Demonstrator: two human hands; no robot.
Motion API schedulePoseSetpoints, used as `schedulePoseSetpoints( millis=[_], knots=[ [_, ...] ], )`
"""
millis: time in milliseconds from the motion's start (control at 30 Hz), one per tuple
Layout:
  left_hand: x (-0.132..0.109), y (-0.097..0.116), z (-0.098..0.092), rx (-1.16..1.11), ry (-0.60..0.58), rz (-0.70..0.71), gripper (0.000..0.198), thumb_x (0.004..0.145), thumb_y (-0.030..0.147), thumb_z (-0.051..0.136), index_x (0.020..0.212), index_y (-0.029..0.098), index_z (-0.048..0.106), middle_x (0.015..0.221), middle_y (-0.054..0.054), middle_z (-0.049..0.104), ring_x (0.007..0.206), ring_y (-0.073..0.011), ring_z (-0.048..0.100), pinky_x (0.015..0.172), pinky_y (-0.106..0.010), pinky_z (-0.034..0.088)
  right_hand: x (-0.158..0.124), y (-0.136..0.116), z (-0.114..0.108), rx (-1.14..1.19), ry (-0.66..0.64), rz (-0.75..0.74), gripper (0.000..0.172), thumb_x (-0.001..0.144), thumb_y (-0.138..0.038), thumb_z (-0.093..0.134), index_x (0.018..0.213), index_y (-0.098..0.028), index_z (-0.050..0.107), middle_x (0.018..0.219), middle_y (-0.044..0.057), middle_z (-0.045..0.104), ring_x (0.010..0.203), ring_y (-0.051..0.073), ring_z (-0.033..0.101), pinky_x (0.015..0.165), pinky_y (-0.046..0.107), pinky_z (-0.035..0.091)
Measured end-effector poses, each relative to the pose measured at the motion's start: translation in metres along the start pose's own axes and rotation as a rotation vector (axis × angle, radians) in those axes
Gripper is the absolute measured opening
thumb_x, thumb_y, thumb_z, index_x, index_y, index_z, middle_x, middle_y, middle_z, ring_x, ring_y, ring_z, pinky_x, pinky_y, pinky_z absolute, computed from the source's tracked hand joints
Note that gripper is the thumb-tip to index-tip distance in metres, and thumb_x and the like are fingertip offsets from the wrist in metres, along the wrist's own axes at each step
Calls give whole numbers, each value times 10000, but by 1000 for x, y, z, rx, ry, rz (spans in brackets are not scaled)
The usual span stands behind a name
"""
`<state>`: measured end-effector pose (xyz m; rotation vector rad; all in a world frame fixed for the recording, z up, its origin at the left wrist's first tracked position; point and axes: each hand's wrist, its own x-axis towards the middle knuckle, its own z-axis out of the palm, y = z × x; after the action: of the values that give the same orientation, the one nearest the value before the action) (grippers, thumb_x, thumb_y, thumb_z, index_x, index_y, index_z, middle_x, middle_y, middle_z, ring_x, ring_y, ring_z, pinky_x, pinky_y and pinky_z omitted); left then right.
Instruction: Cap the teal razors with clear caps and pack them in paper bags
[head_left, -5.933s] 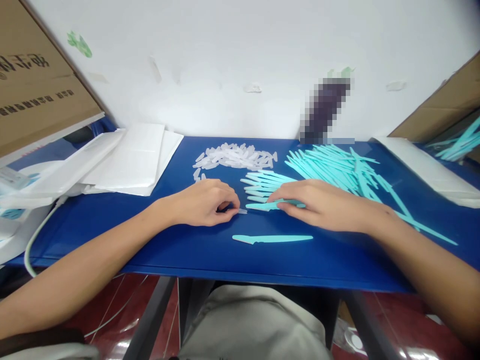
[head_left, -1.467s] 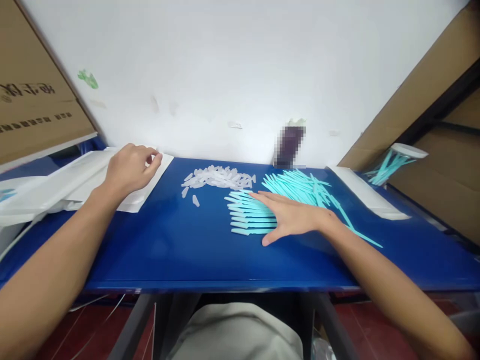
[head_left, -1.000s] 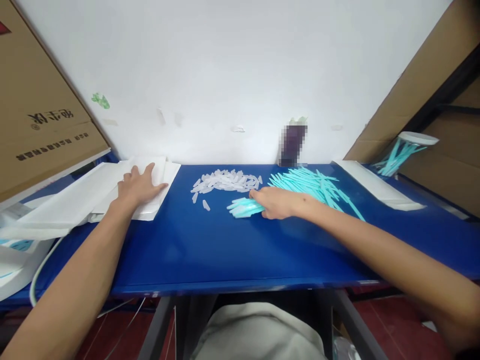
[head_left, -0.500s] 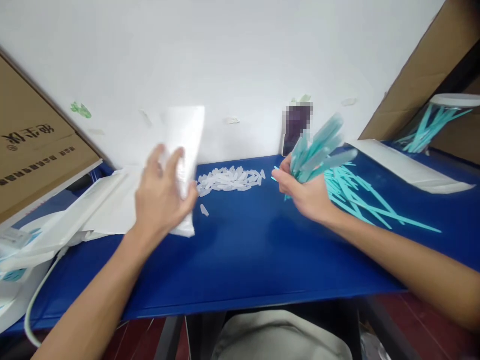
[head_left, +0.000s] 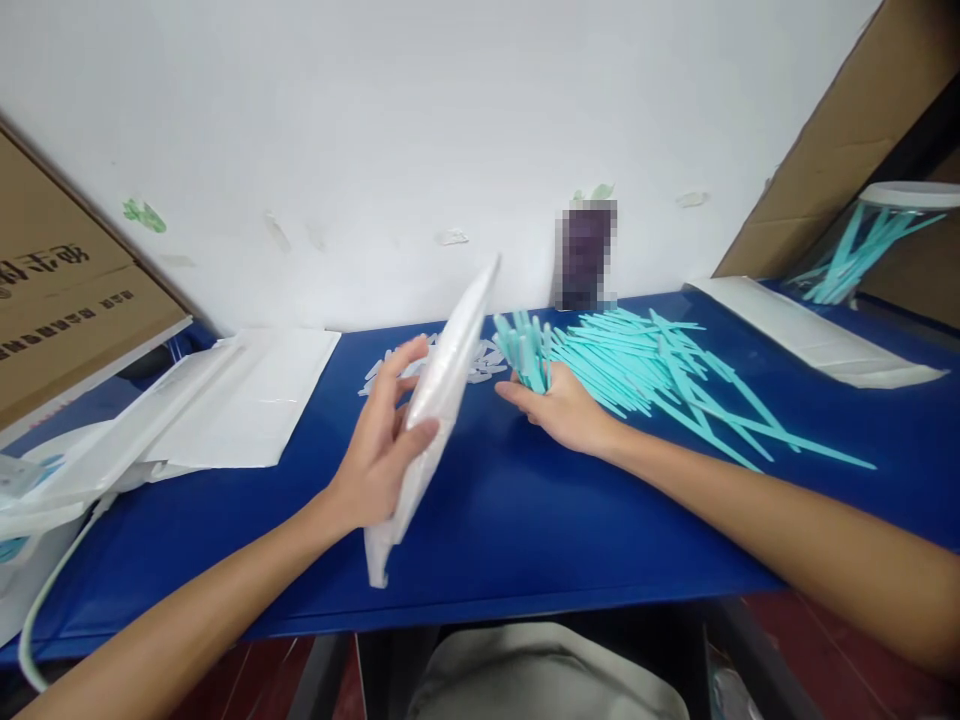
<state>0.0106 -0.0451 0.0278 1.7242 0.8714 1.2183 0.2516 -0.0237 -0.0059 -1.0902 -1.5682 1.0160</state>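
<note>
My left hand (head_left: 386,440) is closed around a white plastic bag (head_left: 448,385), held tilted above the blue table (head_left: 517,530). Fingers lie behind the bag and the thumb presses on its near side. In my right hand (head_left: 562,405) is a bundle of teal sticks (head_left: 525,350), their ends pointing up toward the bag but apart from it. Behind the right hand a loose pile of the same teal sticks (head_left: 637,355) spreads over the table. Small translucent white pieces (head_left: 390,365) lie in a heap, partly hidden by the bag and left hand.
Flat white bags (head_left: 262,400) are stacked at the left, beside a cardboard box (head_left: 67,280) and a white cable (head_left: 56,590). A long white bag (head_left: 817,335) lies at the right, near a clear jar (head_left: 862,250) holding teal sticks. A dark pixelated object (head_left: 589,255) leans on the wall.
My left hand has brought the white bag rightward and lower, tilting it. The right hand has moved left with the teal sticks, which now stand more upright and nearer the bag.
</note>
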Motion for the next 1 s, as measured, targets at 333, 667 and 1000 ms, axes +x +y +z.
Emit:
schedulePoseSetpoints(
  millis=[333,667,1000],
  knots=[
    [30,27,-36,-441,188,-371,614,793,645,624,1208,205,734,1164,-98,754,1078,-352,700,818,-427,627,-17,-9,4,-561,-228,-200,265,855,-277,583,660,-225,412,600,-38,466,551,115,375,561,289,217],
    [20,13,-10,-545,194,-300,656,738,598,792,1188,127,720,954,-98,756,816,-232,710,702,-307,590,-26,-13,11,-482,-157,-530,336,971,-248,520,717,-249,301,635,-39,438,556,120,384,576,271,293],
    [18,2,-4,-549,187,-170,378,748,353,849,1058,184,713,1004,-68,749,1154,-319,690,1003,-414,574,-14,-26,4,-1084,-242,-16,166,953,-263,538,795,-217,559,762,57,673,666,200,585,563,324,220]
  ],
)
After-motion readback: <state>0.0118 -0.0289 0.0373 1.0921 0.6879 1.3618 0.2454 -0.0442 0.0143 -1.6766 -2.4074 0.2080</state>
